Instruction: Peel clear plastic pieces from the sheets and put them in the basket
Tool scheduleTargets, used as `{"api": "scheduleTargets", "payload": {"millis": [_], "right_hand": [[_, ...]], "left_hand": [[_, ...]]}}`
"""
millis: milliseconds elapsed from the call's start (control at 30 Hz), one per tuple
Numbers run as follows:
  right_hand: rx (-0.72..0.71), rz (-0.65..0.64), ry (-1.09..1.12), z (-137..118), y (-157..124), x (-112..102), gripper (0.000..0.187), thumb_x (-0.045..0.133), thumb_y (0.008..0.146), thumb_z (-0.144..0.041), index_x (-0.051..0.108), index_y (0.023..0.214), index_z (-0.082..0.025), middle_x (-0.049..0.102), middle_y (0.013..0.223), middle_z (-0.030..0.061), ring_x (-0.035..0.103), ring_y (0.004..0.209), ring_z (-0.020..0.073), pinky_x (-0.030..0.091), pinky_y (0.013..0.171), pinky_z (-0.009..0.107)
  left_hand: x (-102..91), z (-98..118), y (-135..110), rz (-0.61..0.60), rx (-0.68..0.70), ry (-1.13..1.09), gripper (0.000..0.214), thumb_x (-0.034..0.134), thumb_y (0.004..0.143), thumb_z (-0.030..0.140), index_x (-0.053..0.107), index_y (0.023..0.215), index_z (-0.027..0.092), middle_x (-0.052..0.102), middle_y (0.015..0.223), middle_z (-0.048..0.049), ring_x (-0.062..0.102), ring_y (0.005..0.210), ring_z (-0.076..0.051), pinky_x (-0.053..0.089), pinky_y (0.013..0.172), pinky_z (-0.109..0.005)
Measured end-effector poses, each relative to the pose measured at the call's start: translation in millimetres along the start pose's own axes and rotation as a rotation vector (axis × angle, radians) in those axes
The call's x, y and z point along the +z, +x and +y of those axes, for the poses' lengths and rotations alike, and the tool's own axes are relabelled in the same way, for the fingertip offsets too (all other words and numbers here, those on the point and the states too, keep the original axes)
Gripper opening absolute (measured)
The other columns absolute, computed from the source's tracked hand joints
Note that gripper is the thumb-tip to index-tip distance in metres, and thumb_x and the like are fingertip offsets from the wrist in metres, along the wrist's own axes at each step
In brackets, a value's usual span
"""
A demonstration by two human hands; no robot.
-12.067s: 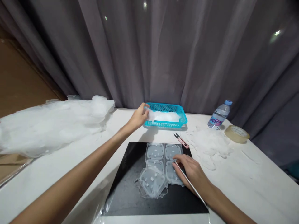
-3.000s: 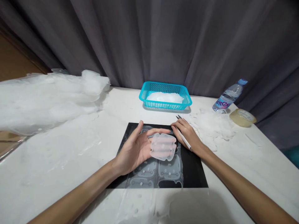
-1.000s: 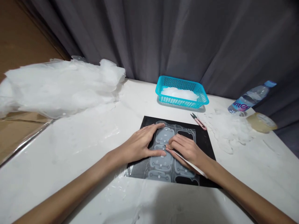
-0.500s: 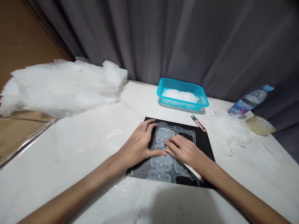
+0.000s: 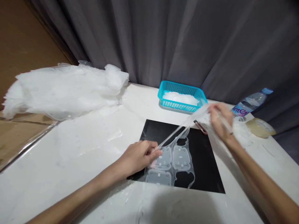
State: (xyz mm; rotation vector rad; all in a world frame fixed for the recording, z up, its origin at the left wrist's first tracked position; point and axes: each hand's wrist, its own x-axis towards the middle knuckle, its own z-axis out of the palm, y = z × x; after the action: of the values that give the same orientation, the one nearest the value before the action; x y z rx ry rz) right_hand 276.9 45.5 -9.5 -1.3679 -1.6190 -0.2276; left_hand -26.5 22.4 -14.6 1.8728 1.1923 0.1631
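Observation:
A clear moulded plastic sheet (image 5: 181, 158) with rounded rectangular pieces and cut-out gaps lies on a black mat (image 5: 205, 161). My left hand (image 5: 142, 155) pinches the sheet's upper left edge, thumb and fingers together. Up and to the right, my right hand (image 5: 220, 119), slightly blurred, is closed on a raised part of the sheet, stretched taut in thin strands between the two hands. A slim white stick-like tool (image 5: 225, 124) is also tucked in my right hand. Pink-handled thread snips (image 5: 200, 127) lie at the mat's upper right edge, below the lifted plastic.
Behind the mat stands a turquoise basket (image 5: 182, 105) holding whitish plastic pieces. A water bottle (image 5: 251, 102), a roll of yellowish tape (image 5: 261, 127) and scraps (image 5: 244, 133) are at right. A large heap of clear plastic sheets (image 5: 67, 90) sits at left, by cardboard (image 5: 23, 130).
My right hand has moved from the sheet up and to the right, pulling part of it off the mat. My left hand has slid down and now pinches the sheet's edge.

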Motion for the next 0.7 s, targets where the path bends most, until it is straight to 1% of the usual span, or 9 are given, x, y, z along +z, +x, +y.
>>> {"api": "scheduleTargets", "payload": {"millis": [67, 167, 267, 333, 433, 500, 567, 633, 700], "right_hand": [[0.068, 0.089, -0.061, 11.3, 20.6, -11.6, 0.019, 0.056, 0.1, -0.031, 0.07, 0.093, -0.02, 0.069, 0.087, 0.0053, 0.066, 0.084, 0.0237, 0.052, 0.081, 0.039], [0.022, -0.189, 0.1, -0.4, 28.1, -18.2, 0.018, 0.059, 0.099, -0.03, 0.07, 0.089, -0.022, 0.071, 0.089, 0.0053, 0.066, 0.084, 0.0217, 0.051, 0.079, 0.035], [0.052, -0.46, 0.247, -26.7, 24.6, -18.2, 0.02, 0.058, 0.1, -0.031, 0.071, 0.088, -0.021, 0.069, 0.088, 0.003, 0.065, 0.082, 0.0194, 0.05, 0.077, 0.032], [0.048, -0.586, 0.325, -40.6, 24.8, -20.8, 0.018, 0.059, 0.101, -0.031, 0.072, 0.091, -0.022, 0.071, 0.092, 0.0025, 0.066, 0.086, 0.0191, 0.051, 0.079, 0.031], [0.027, -0.755, 0.43, -53.3, 28.0, -26.3, 0.016, 0.061, 0.101, -0.03, 0.075, 0.097, -0.023, 0.074, 0.098, 0.0018, 0.067, 0.091, 0.0183, 0.052, 0.084, 0.03], [0.017, -0.839, 0.493, -58.4, 28.9, -27.4, 0.016, 0.062, 0.101, -0.029, 0.077, 0.1, -0.023, 0.074, 0.099, 0.0016, 0.068, 0.092, 0.0176, 0.052, 0.085, 0.029], [0.021, -0.872, 0.538, -61.3, 28.0, -26.0, 0.018, 0.063, 0.101, -0.031, 0.078, 0.107, -0.024, 0.073, 0.101, 0.0019, 0.068, 0.092, 0.0175, 0.052, 0.084, 0.029], [0.059, -0.835, 0.563, -61.6, 25.2, -23.0, 0.027, 0.061, 0.102, -0.033, 0.074, 0.124, -0.026, 0.072, 0.098, 0.0014, 0.067, 0.087, 0.0168, 0.053, 0.079, 0.029], [0.112, -0.704, 0.542, -59.6, 20.1, -18.7, 0.031, 0.058, 0.104, -0.035, 0.07, 0.131, -0.027, 0.07, 0.093, 0.0008, 0.065, 0.083, 0.0164, 0.053, 0.079, 0.03]], "left_hand": [[-4.6, -2.5, 0.5, -0.035, 0.004, -0.042, 0.043, 0.052, 0.098, 0.056, 0.049, 0.069, 0.023, 0.064, 0.058, 0.0031, 0.059, 0.059, -0.019, 0.031, 0.059, -0.028], [-6.2, -5.6, 0.3, -0.049, 0.011, -0.016, 0.044, 0.051, 0.098, 0.055, 0.048, 0.069, 0.023, 0.063, 0.059, 0.0033, 0.058, 0.06, -0.019, 0.031, 0.059, -0.028], [-4.3, -7.6, -0.5, 0.037, 0.032, 0.091, 0.041, 0.055, 0.096, 0.058, 0.053, 0.075, 0.023, 0.063, 0.068, 0.0017, 0.059, 0.063, -0.02, 0.033, 0.059, -0.029], [-3.1, -7.4, 1.0, 0.204, 0.073, 0.134, 0.041, 0.065, 0.089, 0.064, 0.059, 0.098, 0.024, 0.068, 0.087, -0.0016, 0.064, 0.076, -0.024, 0.042, 0.065, -0.032], [-2.2, -2.5, 9.4, 0.481, 0.211, 0.08, 0.082, 0.079, 0.079, 0.065, 0.043, 0.141, 0.025, 0.064, 0.128, -0.0116, 0.064, 0.112, -0.032, 0.051, 0.091, -0.042], [-1.3, 3.7, 18.4, 0.481, 0.343, 0.015, 0.089, 0.081, 0.08, 0.059, 0.038, 0.151, 0.027, 0.058, 0.143, -0.0131, 0.059, 0.126, -0.033, 0.048, 0.104, -0.046], [0.1, 9.7, 27.4, 0.374, 0.413, -0.073, 0.062, 0.078, 0.086, 0.054, 0.058, 0.138, 0.026, 0.068, 0.131, -0.0093, 0.064, 0.117, -0.031, 0.05, 0.102, -0.045], [1.6, 12.9, 33.9, 0.275, 0.36, -0.233, 0.034, 0.07, 0.093, 0.052, 0.074, 0.104, 0.02, 0.077, 0.1, -0.0065, 0.071, 0.093, -0.026, 0.055, 0.086, -0.04], [2.3, 12.5, 36.5, 0.208, 0.265, -0.458, 0.034, 0.071, 0.093, 0.051, 0.074, 0.086, 0.017, 0.077, 0.083, -0.0057, 0.07, 0.076, -0.022, 0.057, 0.074, -0.036]]}}
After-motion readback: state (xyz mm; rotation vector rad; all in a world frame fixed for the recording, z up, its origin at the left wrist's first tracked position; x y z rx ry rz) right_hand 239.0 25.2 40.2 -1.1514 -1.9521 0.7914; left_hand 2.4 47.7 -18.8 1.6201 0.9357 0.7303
